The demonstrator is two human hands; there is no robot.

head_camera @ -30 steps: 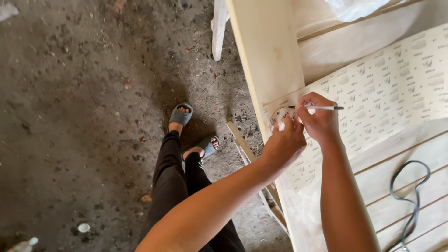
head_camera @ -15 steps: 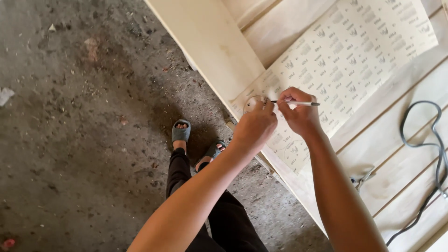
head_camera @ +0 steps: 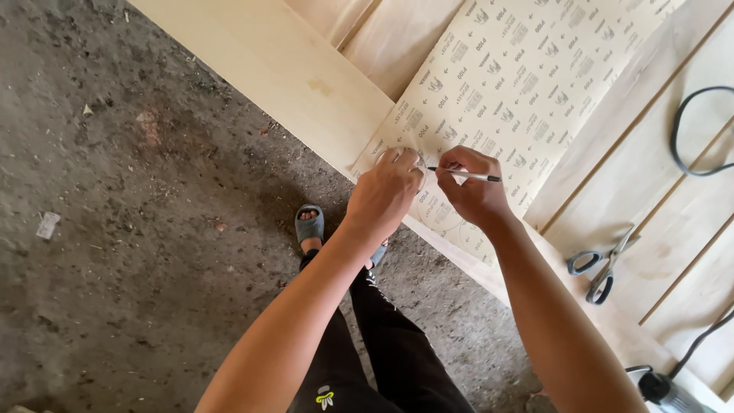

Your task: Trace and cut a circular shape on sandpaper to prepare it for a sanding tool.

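Pale wooden boards form the table (head_camera: 252,53), a printed sandpaper sheet (head_camera: 527,69) lying across it. Left hand (head_camera: 386,195) presses a round disc (head_camera: 405,159) onto its corner, grip closed; right hand (head_camera: 474,187) pinches a pen (head_camera: 468,175). Scissors (head_camera: 604,268) lie nearby.

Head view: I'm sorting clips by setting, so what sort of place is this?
Probably a woodworking shop: pale wooden boards over a gritty concrete floor, a sandpaper sheet, scissors and a power tool with its cable.
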